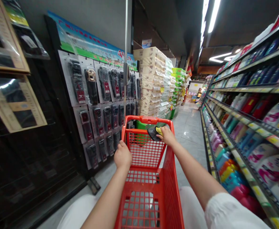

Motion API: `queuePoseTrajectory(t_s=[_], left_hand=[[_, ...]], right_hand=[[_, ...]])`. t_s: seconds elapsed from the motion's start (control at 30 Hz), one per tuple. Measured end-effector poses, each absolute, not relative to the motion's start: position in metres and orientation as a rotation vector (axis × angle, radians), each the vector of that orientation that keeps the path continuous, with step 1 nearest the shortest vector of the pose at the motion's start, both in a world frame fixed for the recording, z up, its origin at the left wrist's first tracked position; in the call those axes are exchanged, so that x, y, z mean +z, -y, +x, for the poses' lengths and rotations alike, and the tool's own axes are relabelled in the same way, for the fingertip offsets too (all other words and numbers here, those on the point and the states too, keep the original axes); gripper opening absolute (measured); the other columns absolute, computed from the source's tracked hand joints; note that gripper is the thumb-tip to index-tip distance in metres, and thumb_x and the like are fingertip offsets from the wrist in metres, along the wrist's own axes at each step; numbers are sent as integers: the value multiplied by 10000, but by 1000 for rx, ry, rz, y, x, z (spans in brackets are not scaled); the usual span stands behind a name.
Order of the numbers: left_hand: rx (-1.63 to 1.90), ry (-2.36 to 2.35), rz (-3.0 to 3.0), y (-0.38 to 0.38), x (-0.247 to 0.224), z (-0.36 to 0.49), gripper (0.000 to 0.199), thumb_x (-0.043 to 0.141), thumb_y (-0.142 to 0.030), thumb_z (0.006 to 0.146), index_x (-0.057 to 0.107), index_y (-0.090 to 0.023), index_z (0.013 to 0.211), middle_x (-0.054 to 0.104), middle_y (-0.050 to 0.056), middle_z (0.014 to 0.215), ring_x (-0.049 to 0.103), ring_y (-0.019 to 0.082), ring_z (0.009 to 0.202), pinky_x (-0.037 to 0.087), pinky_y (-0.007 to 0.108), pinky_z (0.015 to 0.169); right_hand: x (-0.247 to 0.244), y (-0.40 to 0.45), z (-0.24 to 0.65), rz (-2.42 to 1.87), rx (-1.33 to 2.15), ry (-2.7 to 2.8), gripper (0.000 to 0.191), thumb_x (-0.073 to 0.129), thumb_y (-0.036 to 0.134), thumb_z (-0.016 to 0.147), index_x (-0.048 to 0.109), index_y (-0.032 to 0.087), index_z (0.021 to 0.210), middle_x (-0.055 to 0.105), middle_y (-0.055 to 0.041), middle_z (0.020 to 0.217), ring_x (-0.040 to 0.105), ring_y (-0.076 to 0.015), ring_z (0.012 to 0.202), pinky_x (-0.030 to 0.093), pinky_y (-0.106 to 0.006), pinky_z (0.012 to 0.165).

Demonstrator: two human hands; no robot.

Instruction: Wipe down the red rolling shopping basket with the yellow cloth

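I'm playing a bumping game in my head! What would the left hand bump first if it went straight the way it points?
Probably the red frame at the far end of the basket, just ahead of the left hand, though depth is hard to judge.

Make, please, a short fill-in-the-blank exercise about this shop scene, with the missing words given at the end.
1. The left hand grips the rim of a plastic shopping basket whose colour is ____.
2. The right hand holds a dark item with a bright ____ part.
3. Packaged belts hang on the ____ side of the picture.

Missing words: red; yellow; left.
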State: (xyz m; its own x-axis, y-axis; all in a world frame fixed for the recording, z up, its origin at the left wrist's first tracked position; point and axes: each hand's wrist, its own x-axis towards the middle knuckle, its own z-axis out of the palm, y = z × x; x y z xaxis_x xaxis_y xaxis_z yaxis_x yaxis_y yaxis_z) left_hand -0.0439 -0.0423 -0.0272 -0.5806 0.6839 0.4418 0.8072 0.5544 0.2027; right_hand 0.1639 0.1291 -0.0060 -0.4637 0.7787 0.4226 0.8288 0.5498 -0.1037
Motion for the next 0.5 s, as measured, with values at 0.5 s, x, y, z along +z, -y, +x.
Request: queuePoseTrajectory(t_s=[0.5], left_hand=[[-487,2579,-1272,43,-29,-46,481,347,-62,901,448,-16,1369,643,182,1011,716,218,768,550,281,626]], right_hand=[[34,-84,9,-1331,-286,2624,571,737,493,751,550,236,1225,579,-124,1181,618,-263,1010,476,-364,818]])
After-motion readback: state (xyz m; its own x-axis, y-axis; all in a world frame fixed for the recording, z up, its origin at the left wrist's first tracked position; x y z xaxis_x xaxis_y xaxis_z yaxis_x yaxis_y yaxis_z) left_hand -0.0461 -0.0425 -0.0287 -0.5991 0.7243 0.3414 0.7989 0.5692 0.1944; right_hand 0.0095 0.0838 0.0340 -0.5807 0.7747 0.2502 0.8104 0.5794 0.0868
